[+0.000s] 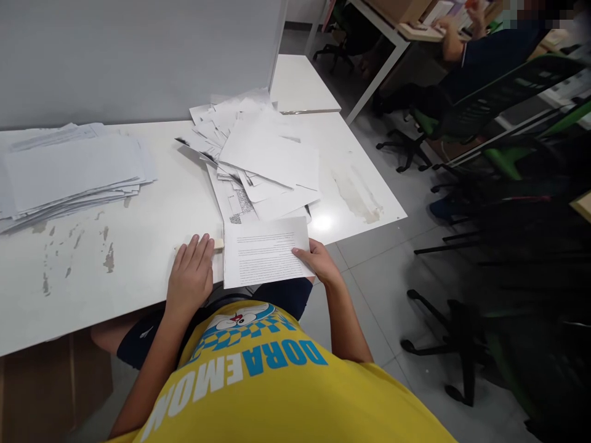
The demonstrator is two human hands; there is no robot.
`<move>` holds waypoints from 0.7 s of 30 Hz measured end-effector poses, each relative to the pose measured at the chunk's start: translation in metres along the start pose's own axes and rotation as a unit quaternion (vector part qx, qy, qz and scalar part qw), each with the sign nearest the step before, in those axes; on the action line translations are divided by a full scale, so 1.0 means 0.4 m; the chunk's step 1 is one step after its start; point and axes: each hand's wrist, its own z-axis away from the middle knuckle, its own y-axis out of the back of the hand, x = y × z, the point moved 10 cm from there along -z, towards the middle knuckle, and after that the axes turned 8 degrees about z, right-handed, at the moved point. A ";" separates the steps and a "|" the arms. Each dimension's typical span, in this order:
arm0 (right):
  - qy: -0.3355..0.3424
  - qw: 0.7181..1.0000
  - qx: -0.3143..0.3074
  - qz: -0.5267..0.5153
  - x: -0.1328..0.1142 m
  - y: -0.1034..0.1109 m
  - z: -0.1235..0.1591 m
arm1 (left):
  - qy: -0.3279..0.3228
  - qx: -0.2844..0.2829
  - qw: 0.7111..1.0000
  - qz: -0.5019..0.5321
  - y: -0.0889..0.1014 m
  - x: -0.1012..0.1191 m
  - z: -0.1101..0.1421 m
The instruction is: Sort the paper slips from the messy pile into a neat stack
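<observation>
My right hand grips the right edge of a printed sheet, thumb on top. The sheet carries lines of small print and reaches over the table's front edge; whether it is one sheet or several I cannot tell. My left hand lies flat on the table just left of the sheet, fingers stretched out. Beneath those fingers is a pale, narrow strip, its right end touching the sheet's left edge; most of it is hidden. Just beyond the sheet spreads a messy heap of papers, some printed, some blank.
A thick stack of paper lies on the white table at the left. A grey panel stands along the back. To the right are office chairs and a seated person at another desk.
</observation>
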 end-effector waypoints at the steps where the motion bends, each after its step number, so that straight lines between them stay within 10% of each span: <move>1: 0.004 1.000 0.001 0.014 -0.001 -0.003 0.000 | -0.001 0.000 1.000 -0.002 -0.001 0.000 0.000; 21: -0.004 0.997 -0.022 0.075 -0.020 -0.030 0.015 | -0.006 0.021 1.000 0.020 0.012 0.006 -0.010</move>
